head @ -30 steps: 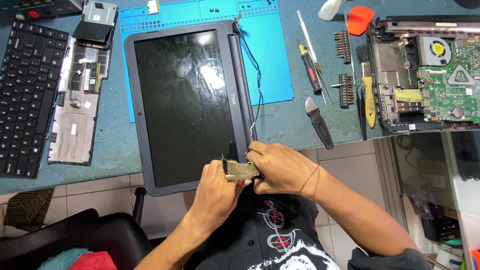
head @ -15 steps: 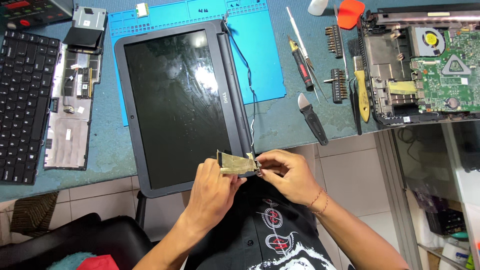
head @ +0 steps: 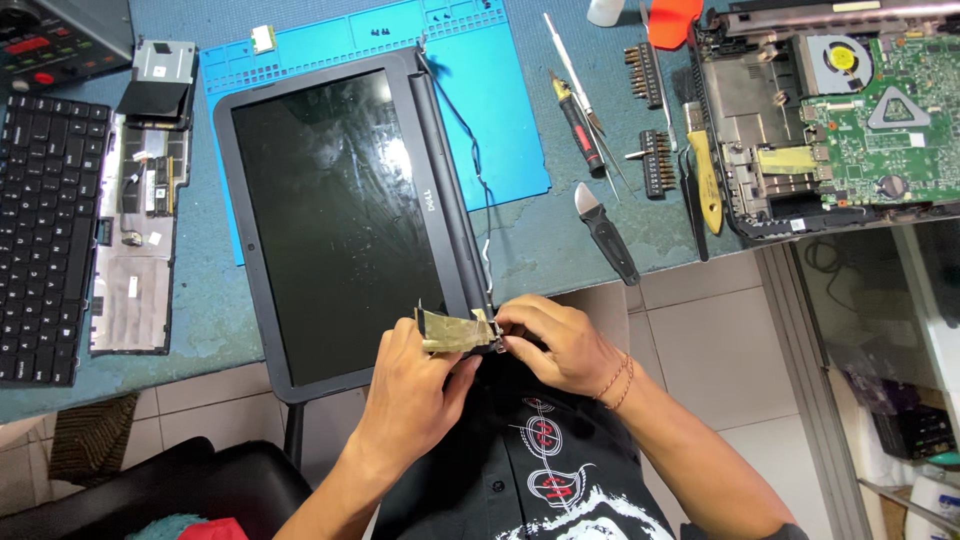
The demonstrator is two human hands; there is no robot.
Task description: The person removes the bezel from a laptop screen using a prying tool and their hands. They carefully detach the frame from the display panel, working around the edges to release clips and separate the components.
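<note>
On the teal worktop (head: 560, 240), a laptop screen panel (head: 340, 220) is laid mid-frame. At its lower right corner, foil tape (head: 450, 328) is pinched by left hand (head: 415, 385) and right hand (head: 555, 345); the thin cable (head: 478, 180) could be torn if pulled hard.

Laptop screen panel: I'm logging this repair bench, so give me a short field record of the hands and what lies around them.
left hand: pinches a strip of gold foil tape at the laptop screen panel corner
right hand: fingers at the panel's hinge corner, touching the tape end
panel: lies flat, partly on a blue work mat
left of panel: detached keyboard
right of panel: screwdriver, pry tool, open laptop base
</note>
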